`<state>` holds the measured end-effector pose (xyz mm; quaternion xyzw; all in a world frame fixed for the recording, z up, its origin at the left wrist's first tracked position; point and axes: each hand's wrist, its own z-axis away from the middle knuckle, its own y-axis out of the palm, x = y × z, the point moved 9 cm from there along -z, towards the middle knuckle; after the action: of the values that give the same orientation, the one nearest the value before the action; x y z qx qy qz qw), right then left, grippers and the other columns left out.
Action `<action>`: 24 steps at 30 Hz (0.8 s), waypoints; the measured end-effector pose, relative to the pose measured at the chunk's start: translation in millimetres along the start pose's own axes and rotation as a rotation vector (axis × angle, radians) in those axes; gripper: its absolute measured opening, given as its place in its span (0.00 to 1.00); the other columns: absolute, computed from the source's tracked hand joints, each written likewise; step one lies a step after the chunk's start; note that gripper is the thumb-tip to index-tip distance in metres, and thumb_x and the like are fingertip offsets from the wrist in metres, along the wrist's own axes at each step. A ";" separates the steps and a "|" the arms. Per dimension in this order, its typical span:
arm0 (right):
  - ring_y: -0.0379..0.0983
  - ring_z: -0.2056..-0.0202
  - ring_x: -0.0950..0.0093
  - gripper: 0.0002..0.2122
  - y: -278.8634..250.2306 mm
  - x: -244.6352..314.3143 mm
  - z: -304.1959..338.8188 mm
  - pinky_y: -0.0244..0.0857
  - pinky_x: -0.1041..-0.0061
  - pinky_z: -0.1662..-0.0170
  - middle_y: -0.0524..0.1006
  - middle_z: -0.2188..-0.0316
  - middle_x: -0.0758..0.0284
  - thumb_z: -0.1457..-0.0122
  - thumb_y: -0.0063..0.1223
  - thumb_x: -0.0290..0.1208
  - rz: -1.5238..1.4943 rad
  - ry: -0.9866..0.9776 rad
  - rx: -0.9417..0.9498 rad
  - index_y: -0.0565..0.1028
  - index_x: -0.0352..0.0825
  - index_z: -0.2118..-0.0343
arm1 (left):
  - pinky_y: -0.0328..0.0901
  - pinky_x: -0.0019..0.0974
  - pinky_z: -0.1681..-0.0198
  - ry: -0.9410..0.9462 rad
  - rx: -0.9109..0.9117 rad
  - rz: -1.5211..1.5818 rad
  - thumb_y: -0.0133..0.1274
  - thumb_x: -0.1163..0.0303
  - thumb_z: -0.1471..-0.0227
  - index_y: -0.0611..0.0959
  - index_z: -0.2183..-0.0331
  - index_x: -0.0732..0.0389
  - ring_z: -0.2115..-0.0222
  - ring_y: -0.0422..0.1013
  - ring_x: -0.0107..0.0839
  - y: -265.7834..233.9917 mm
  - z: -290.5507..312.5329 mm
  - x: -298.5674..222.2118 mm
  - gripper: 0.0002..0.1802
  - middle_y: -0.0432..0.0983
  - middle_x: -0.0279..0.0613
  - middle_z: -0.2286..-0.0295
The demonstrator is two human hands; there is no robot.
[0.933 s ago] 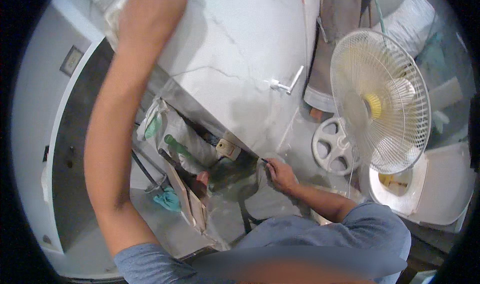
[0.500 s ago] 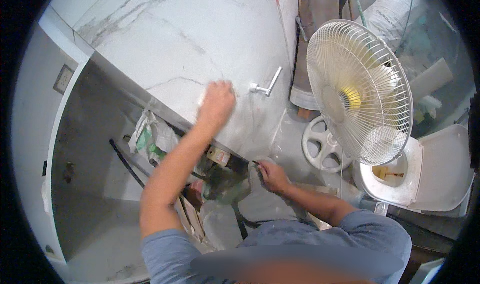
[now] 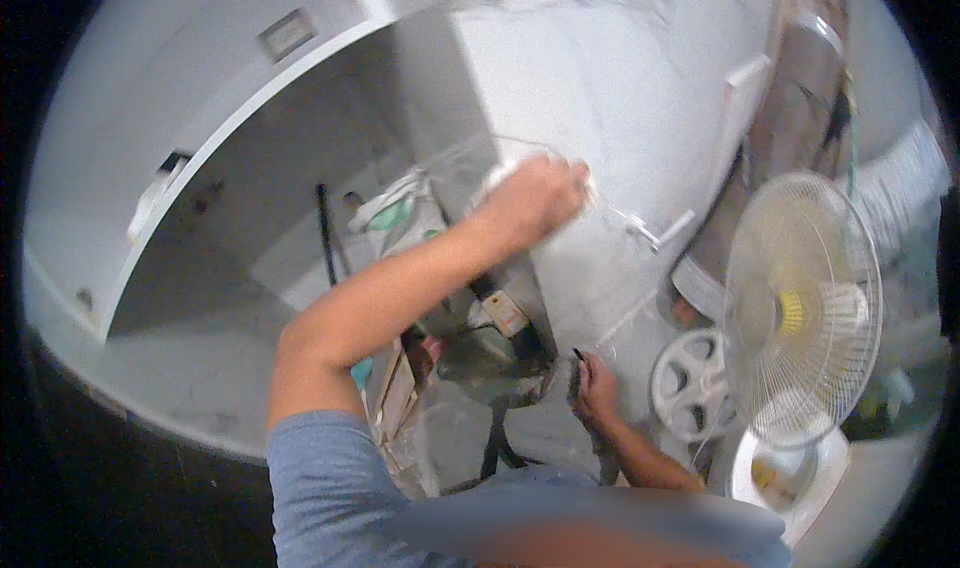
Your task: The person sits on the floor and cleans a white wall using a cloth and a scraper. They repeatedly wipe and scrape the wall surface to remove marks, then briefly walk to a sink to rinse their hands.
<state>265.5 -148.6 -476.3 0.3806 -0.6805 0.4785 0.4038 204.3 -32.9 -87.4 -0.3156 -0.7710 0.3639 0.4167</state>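
Note:
My left hand [image 3: 545, 200] is closed at the edge of the white marbled wall panel [image 3: 625, 78]. A white cloth-like piece [image 3: 592, 190] shows past its fingers, smeared by motion. To the right of it, a small white lever handle [image 3: 658, 231] sticks out from the panel. My right hand [image 3: 597, 393] is lowered by my grey-clad knee [image 3: 558, 380], its fingers curled round a thin dark object [image 3: 578, 355] whose kind I cannot make out. Between my arms lie a small labelled box [image 3: 505, 313] and a white bag [image 3: 395, 203] with green print.
A white caged fan [image 3: 800, 308] stands at the right, near a toilet [image 3: 745, 468] and a white spoked wheel-shaped base [image 3: 690, 383]. Along the left runs a grey recess [image 3: 250, 178] with a white curved-looking edge [image 3: 215, 138]. A black pipe [image 3: 326, 233] rises there.
My view has swung left, so the panel, fan and toilet sit farther right. My left hand, still closed, is nearer the panel's left edge. My right hand stays low by my knee.

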 end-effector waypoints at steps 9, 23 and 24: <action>0.74 0.57 0.74 0.14 40.3 78.3 -12.1 0.69 0.72 0.49 0.78 0.57 0.60 0.31 0.46 0.21 -0.268 -0.171 0.181 0.73 0.28 0.45 | 0.67 0.34 0.69 -0.654 -0.554 -0.066 0.70 0.73 0.53 0.90 0.70 0.59 0.74 0.73 0.28 -288.1 194.7 35.4 0.05 0.77 0.39 0.74; 0.69 0.63 0.74 0.17 70.2 580.8 -200.5 0.66 0.73 0.56 0.73 0.50 0.58 0.30 0.45 0.25 -1.051 -0.833 -0.027 0.66 0.29 0.40 | 0.70 0.42 0.53 -1.259 -0.217 0.191 0.42 0.56 0.29 0.82 0.57 0.66 0.59 0.75 0.37 -446.7 271.9 338.0 0.23 0.80 0.49 0.60; 0.69 0.62 0.74 0.17 80.6 593.0 -208.0 0.66 0.72 0.56 0.73 0.50 0.58 0.30 0.45 0.25 -1.034 -0.801 -0.034 0.66 0.29 0.40 | 0.70 0.45 0.51 -1.304 -0.201 0.179 0.42 0.55 0.29 0.82 0.56 0.65 0.58 0.75 0.37 -449.3 284.4 355.7 0.23 0.80 0.48 0.60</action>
<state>3.3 -6.9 82.8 0.8011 -0.5151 0.0330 0.3030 -287.4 -77.6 319.4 -0.1312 -0.8661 0.4397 -0.1982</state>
